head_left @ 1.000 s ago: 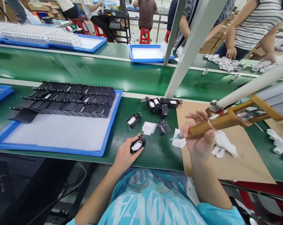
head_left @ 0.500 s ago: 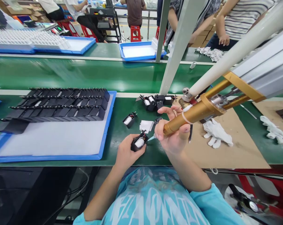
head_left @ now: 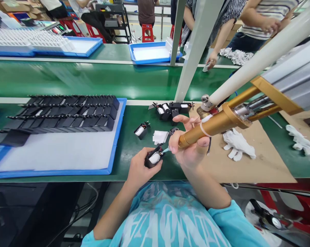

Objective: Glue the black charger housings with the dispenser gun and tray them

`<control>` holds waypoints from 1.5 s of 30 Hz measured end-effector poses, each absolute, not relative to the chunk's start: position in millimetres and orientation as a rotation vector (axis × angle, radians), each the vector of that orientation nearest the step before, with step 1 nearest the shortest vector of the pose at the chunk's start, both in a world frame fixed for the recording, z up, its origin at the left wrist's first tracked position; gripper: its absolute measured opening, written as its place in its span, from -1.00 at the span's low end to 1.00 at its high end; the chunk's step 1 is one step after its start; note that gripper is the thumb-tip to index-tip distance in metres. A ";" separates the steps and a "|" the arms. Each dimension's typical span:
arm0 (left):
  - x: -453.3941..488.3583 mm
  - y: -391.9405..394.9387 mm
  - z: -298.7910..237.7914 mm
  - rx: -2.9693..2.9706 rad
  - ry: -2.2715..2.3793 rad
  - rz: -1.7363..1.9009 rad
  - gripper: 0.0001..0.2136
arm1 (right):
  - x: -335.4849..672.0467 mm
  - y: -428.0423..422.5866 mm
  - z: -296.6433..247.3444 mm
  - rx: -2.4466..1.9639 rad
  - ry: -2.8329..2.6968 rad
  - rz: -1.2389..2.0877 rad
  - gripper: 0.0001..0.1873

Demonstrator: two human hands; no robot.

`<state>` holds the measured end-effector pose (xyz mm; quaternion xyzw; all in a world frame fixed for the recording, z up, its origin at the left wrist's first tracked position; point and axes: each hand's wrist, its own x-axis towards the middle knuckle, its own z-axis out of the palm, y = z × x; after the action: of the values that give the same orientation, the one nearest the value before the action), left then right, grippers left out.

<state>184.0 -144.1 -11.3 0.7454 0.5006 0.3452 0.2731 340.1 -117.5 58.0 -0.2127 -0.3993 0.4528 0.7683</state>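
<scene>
Gold dispenser [head_left: 218, 123] partly hides brown board [head_left: 270, 163] bearing perhaps 2 gloves [head_left: 239, 144].

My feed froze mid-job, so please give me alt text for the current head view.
Left hand holding a small black housing while the right hand holds a gold tool with its pale blue tip at the housing's edge. Left, a blue-rimmed tray with rows of black units; right, a white glove on brown cardboard.
</scene>
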 end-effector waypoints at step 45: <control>166.1 -104.6 -22.0 1.703 1.097 0.613 -0.62 | 350.8 -124.2 54.6 -0.493 -0.812 0.949 -0.54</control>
<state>166.1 -104.6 -22.0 0.7014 0.4516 0.2523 0.4903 350.8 -124.2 54.6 -0.2283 -0.3761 0.4395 0.7831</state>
